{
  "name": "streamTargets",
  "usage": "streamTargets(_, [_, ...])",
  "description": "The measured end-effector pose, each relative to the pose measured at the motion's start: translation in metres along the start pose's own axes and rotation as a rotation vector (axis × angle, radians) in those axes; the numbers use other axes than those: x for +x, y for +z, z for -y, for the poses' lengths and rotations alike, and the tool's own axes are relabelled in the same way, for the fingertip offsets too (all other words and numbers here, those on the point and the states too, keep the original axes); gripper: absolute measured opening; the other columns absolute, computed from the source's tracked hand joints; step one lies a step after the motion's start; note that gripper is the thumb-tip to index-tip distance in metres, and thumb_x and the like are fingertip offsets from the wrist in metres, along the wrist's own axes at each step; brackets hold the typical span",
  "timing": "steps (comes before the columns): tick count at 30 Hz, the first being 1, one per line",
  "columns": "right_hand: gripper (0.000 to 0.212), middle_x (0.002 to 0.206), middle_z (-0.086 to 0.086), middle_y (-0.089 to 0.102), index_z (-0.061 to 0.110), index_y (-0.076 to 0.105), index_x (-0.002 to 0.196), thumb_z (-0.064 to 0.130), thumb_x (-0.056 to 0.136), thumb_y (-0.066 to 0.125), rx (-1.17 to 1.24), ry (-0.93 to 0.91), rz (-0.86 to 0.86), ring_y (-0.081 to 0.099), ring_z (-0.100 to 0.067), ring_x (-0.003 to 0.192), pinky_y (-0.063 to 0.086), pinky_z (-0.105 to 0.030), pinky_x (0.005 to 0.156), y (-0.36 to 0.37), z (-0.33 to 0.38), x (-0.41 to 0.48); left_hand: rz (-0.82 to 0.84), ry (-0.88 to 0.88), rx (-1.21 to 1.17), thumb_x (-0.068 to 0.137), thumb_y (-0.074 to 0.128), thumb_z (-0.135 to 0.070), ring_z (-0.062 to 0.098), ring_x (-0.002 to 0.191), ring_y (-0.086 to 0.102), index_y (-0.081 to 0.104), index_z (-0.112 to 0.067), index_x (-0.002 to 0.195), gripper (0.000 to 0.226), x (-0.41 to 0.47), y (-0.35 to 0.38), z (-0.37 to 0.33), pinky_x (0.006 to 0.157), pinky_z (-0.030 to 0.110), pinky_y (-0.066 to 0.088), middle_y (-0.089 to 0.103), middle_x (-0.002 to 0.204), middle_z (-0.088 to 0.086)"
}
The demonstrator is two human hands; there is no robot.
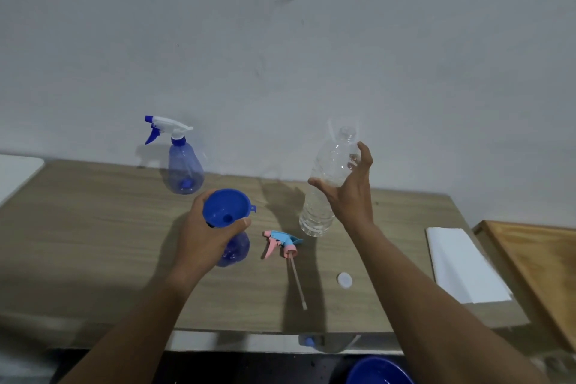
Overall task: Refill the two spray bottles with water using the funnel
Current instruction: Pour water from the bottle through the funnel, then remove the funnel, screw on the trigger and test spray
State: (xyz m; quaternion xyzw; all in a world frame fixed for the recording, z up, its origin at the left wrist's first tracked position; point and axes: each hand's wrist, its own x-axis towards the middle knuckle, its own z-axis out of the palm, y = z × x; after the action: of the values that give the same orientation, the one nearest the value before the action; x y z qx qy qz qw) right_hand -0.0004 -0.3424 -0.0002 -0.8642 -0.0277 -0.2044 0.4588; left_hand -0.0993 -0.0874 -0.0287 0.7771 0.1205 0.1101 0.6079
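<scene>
- The funnel [226, 207] is held in the left grip [205, 237], with the thumb laid over its near rim and the fingers curled round its bowl; it is seated in the neck of the open spray bottle [235, 251], which stands on the counter [93, 227] below the hand; funnel and bottle are probably being steadied this way so neither tips during pouring.
- The right grip [352, 193] is spread wide around the upper part of the water bottle [318, 218], thumb on the near side and fingers at the far side; nothing is clasped yet, and whether the plastic is touched cannot be told.
- The water bottle stands upright and uncapped just right of the funnel; its white cap [344, 280] has been laid aside on the counter nearer the person, so the mouth is ready for pouring.
- The pink-and-blue spray head [282, 241] lies on its side between the two bottles, its dip tube [297, 282] pointed towards the person; it is kept close, presumably for refitting.
- The second spray bottle [185, 165] stands at the back by the wall, with its head fitted on; it is judged to be the later refill.
- The first fill appears not yet begun; a firm hold on the thin bottle is called for next.
</scene>
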Motion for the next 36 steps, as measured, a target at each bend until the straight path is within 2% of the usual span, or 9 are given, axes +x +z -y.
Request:
streamTargets(8, [0.125, 0.161, -0.005, 0.032, 0.034, 0.004, 0.155, 0.044, 0.067, 0.092, 0.015, 0.088, 0.027, 0.033, -0.018, 0.147, 0.037, -0.042, 0.116, -0.011, 0.012, -0.004, 0.023, -0.014, -0.016, 0.070, 0.089, -0.027, 0.003, 0.097, 0.064, 0.055, -0.029, 0.124, 0.064, 0.002, -0.002, -0.001, 0.073, 0.019, 0.047, 0.068, 0.109, -0.010])
streamTargets(11, [0.130, 0.166, -0.002, 0.017, 0.026, -0.005, 0.159, 0.042, 0.072, 0.089, -0.031, 0.087, 0.020, 0.020, -0.016, 0.152, 0.027, -0.031, 0.117, -0.019, 0.021, -0.012, 0.037, -0.021, -0.022, 0.070, 0.089, -0.027, 0.006, 0.099, 0.063, 0.053, -0.030, 0.124, 0.064, 0.000, -0.003, -0.004, 0.074, 0.020, 0.047, 0.066, 0.110, -0.011])
streamTargets(16, [0.092, 0.154, -0.010, 0.028, 0.017, 0.014, 0.157, 0.026, 0.088, 0.074, -0.107, 0.034, -0.180, 0.030, -0.025, 0.142, 0.035, -0.030, 0.105, -0.013, 0.052, -0.050, 0.029, -0.010, -0.037, 0.069, 0.090, -0.032, 0.009, 0.106, 0.057, 0.040, -0.029, 0.143, 0.089, 0.000, -0.003, -0.003, 0.077, 0.017, 0.043, 0.059, 0.115, -0.015])
streamTargets(19, [0.072, 0.141, -0.011, 0.039, 0.009, 0.031, 0.148, 0.009, 0.086, 0.067, -0.138, -0.178, -0.219, 0.040, -0.026, 0.131, 0.040, -0.034, 0.106, 0.006, 0.073, -0.076, 0.022, -0.013, -0.057, 0.058, 0.094, -0.038, 0.011, 0.107, 0.061, 0.037, -0.026, 0.146, 0.105, 0.006, -0.004, 0.007, 0.083, 0.024, 0.049, 0.063, 0.114, -0.016])
streamTargets(23, [0.075, 0.149, -0.002, 0.035, 0.022, 0.026, 0.153, 0.033, 0.091, 0.067, -0.122, -0.205, 0.288, 0.043, -0.019, 0.135, 0.040, -0.035, 0.109, 0.040, 0.105, -0.080, 0.082, -0.076, -0.091, 0.046, 0.098, -0.028, 0.014, 0.109, 0.066, 0.053, -0.022, 0.129, 0.095, 0.013, -0.006, 0.032, 0.086, 0.031, 0.058, 0.069, 0.116, -0.006])
streamTargets(27, [0.098, 0.166, -0.002, 0.018, 0.033, 0.012, 0.159, 0.066, 0.083, 0.066, -0.432, -0.210, 0.696, 0.025, -0.026, 0.149, 0.030, -0.044, 0.116, 0.072, 0.121, -0.058, 0.133, -0.168, -0.007, 0.056, 0.093, -0.018, 0.019, 0.093, 0.070, 0.064, -0.016, 0.110, 0.062, 0.015, -0.004, 0.053, 0.072, 0.023, 0.058, 0.072, 0.099, -0.001])
streamTargets(29, [0.101, 0.165, -0.003, 0.021, 0.034, 0.018, 0.159, 0.069, 0.079, 0.068, -0.568, -0.228, 0.794, 0.026, -0.033, 0.147, 0.031, -0.046, 0.115, 0.085, 0.122, -0.048, 0.125, -0.209, 0.041, 0.064, 0.091, -0.011, 0.012, 0.079, 0.067, 0.064, -0.024, 0.093, 0.041, 0.015, -0.003, 0.062, 0.061, 0.016, 0.053, 0.070, 0.086, -0.007])
streamTargets(32, [0.086, 0.145, -0.003, 0.049, 0.031, 0.040, 0.149, 0.065, 0.077, 0.072, -0.634, -0.264, 0.856, 0.050, -0.030, 0.127, 0.043, -0.038, 0.096, 0.094, 0.125, -0.039, 0.124, -0.229, 0.067, 0.065, 0.090, -0.014, 0.018, 0.078, 0.069, 0.063, -0.031, 0.077, 0.034, 0.020, 0.000, 0.073, 0.068, 0.029, 0.057, 0.071, 0.078, -0.006])
streamTargets(36, [0.084, 0.140, -0.002, 0.051, 0.035, 0.039, 0.151, 0.059, 0.078, 0.073, -0.560, -0.211, 0.890, 0.054, -0.025, 0.121, 0.043, -0.033, 0.089, 0.094, 0.128, -0.035, 0.164, -0.215, 0.056, 0.075, 0.083, 0.000, -0.002, 0.064, 0.058, 0.059, -0.028, 0.080, 0.037, 0.019, -0.002, 0.068, 0.048, 0.006, 0.044, 0.062, 0.073, -0.013])
